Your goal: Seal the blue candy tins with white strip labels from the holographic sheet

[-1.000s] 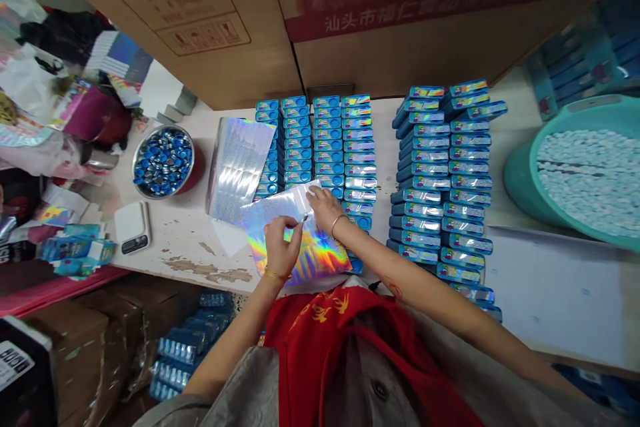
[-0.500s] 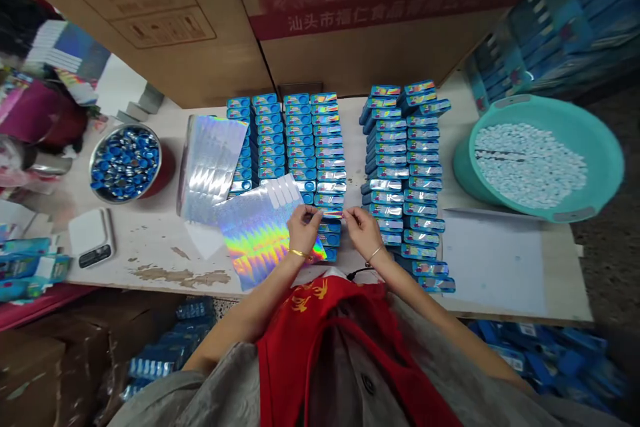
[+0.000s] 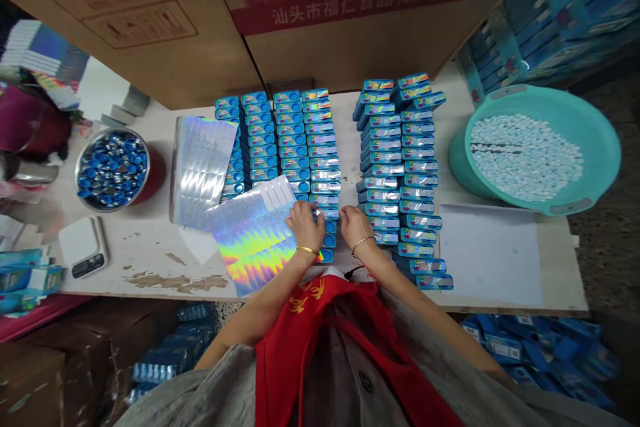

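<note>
A narrow shiny sticker (image 3: 327,213) lies along the top of one blue box in the rightmost column of the left group of small blue boxes (image 3: 293,140). My left hand (image 3: 306,227) is closed at the sticker's left end, thumb and fingertips against the box. At its right end, my right hand (image 3: 354,227) pinches with thumb and forefinger; the fingertips partly hide the grip. A rainbow-shining sticker sheet (image 3: 255,233), with several strips peeled off near its top corner, lies beside my left hand and partly over the boxes.
More silvery sheets (image 3: 203,167) lie to the left. Beyond them are a metal bowl (image 3: 114,170) of blue caps and a white scale (image 3: 83,247). Another box group (image 3: 400,173) stands to the right, near a teal tub (image 3: 600,147) of white tablets. Large cartons (image 3: 320,53) block the back.
The sticker stretched between my fingertips has come down onto the box top. My left hand has turned palm-down over its left end. The view has shifted slightly.
</note>
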The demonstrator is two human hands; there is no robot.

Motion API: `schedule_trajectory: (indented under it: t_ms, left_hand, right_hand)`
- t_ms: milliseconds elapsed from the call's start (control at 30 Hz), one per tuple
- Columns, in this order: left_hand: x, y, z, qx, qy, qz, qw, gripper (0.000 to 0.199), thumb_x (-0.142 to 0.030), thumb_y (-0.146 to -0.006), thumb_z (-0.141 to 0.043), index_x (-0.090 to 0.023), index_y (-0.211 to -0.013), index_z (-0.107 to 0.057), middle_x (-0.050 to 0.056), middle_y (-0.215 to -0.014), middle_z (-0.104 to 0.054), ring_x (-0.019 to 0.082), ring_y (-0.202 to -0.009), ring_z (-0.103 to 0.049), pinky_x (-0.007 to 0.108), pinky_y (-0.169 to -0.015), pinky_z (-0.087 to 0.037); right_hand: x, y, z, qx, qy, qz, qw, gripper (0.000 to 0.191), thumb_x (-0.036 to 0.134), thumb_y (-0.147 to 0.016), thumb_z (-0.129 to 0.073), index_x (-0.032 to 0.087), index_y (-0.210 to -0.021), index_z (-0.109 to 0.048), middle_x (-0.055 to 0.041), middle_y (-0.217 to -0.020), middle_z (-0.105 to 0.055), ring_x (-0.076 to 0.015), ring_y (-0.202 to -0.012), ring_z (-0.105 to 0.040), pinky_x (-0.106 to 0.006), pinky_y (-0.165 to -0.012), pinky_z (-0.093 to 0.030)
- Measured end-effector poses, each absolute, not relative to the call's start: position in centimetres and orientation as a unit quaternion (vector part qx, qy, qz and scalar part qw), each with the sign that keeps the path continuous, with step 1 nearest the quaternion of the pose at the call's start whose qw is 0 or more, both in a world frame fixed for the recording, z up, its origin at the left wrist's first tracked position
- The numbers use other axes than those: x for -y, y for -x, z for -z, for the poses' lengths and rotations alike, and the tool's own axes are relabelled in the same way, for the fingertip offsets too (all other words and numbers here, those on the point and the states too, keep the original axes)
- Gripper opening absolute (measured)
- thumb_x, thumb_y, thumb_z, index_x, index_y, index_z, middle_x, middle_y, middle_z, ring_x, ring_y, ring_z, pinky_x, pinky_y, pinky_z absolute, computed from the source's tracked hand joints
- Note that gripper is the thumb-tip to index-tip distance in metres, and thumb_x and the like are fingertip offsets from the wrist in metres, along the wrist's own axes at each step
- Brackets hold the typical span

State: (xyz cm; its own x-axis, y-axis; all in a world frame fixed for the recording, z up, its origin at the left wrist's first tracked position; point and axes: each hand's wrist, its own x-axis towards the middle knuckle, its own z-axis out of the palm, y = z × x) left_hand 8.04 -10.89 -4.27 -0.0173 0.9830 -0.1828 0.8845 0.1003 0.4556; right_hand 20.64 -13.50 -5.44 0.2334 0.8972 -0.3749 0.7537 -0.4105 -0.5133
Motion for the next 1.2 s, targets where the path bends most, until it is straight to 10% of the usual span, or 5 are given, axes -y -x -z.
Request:
schedule_trajectory:
  t_ms: [200, 500, 733, 1033, 1200]
  left_hand:
    - [10.3, -8.2, 3.8, -0.734, -0.637, -0.083, 0.219, 0.055, -0.033, -0.073, -0.069, -0.020, -0.119, -0.043, 0.011, -0.118, -0.052, 0.030, -0.113, -0.047, 0.042, -0.089, -0.037]
    - [6.6, 0.2, 3.4, -0.662, -0.695, -0.204, 0.192, 0.022, -0.025, -0.090, -0.046, -0.018, -0.109, -0.055, 0.011, -0.103, -0.058, 0.023, -0.101, -0.053, 0.036, -0.089, -0.041]
    - [2.3, 8.0, 3.8, -0.683, -0.723, -0.045, 0.091, 0.025, -0.021, -0.089, -0.045, -0.022, -0.103, -0.066, 0.012, -0.110, -0.059, 0.027, -0.103, -0.051, 0.039, -0.087, -0.038]
    - [5.1, 8.2, 3.4, -0.619, -0.777, -0.006, 0.110, 0.023, -0.020, -0.089, -0.046, -0.025, -0.103, -0.063, 0.010, -0.122, -0.057, 0.026, -0.109, -0.050, 0.040, -0.087, -0.037]
    - [11.4, 6.2, 0.0, -0.640, -0.724, -0.159, 0.202, 0.009, -0.027, -0.086, -0.053, -0.021, -0.082, -0.057, 0.006, -0.088, -0.063, 0.021, -0.090, -0.055, 0.036, -0.083, -0.038]
  right_hand:
    - [15.1, -20.5, 6.5, 0.490, 0.730, -0.416, 0.231, 0.041, 0.024, -0.086, -0.034, 0.011, -0.111, -0.063, -0.0085, -0.080, -0.070, -0.0202, -0.072, -0.063, -0.030, -0.070, -0.048]
    - [11.3, -17.8, 1.6, 0.653, 0.696, -0.286, 0.091, 0.046, 0.030, -0.096, -0.031, 0.015, -0.135, -0.049, -0.0144, -0.111, -0.066, -0.0241, -0.098, -0.061, -0.032, -0.081, -0.046]
    - [5.4, -8.0, 2.5, 0.773, 0.543, -0.323, -0.050, 0.051, 0.021, -0.097, -0.030, 0.016, -0.147, -0.029, -0.0171, -0.121, -0.057, -0.0254, -0.109, -0.053, -0.034, -0.082, -0.044]
    - [5.3, -7.5, 3.7, 0.756, 0.559, -0.338, -0.034, 0.048, 0.025, -0.096, -0.035, 0.016, -0.144, -0.035, -0.0166, -0.119, -0.058, -0.0262, -0.107, -0.055, -0.035, -0.084, -0.042]
    - [4.9, -8.0, 3.7, 0.735, 0.563, -0.377, 0.022, 0.047, 0.018, -0.093, -0.039, 0.015, -0.140, -0.042, -0.0167, -0.116, -0.060, -0.0253, -0.104, -0.057, -0.034, -0.085, -0.043]
